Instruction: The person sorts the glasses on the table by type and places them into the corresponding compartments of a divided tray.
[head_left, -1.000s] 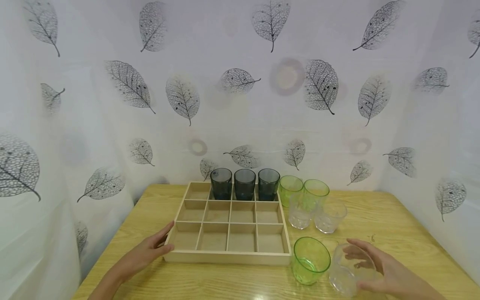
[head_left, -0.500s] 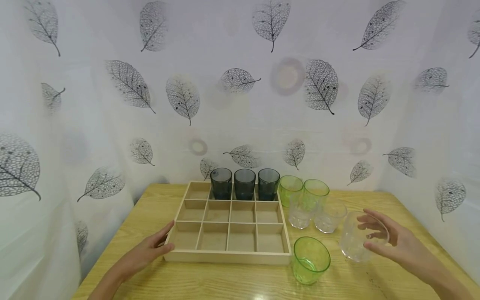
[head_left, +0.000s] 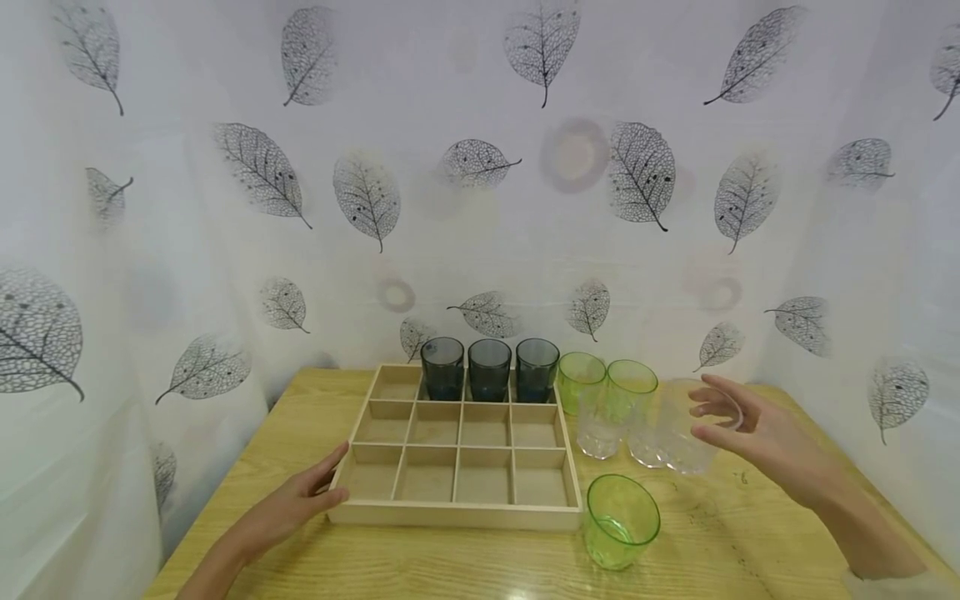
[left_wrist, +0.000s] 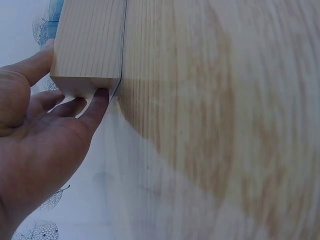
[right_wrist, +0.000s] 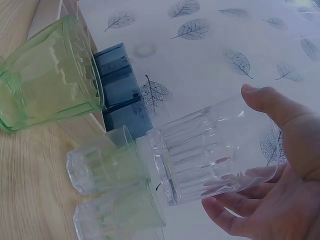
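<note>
My right hand (head_left: 767,440) is pinching the clear glass (right_wrist: 210,155) near its rim: thumb on one side, bent fingers slightly apart on the other, tips showing through the wall. The glass is tilting, mouth toward my palm, base beyond my fingertips; can't tell if it's touching anything. Handling it well is probably calling for a light, sure grip, a levelled base and some care around the two other clear glasses (head_left: 599,435) standing just left of my fingertips. Knocking those is looking like the main risk. Two green glasses (head_left: 582,379) are standing farther away, behind them; the near green glass (head_left: 621,525) is standing closer to me, left of my right fingers.

My left hand (head_left: 296,498) is steadying the tray (head_left: 457,514): fingers slightly apart, tips resting on its side wall, thumb at the front corner. Light pressure is likely enough. Rightward from those fingers, compartments are running three rows by four; the far row is holding three dark glasses (head_left: 490,372), one each, contents hard to make out.
</note>
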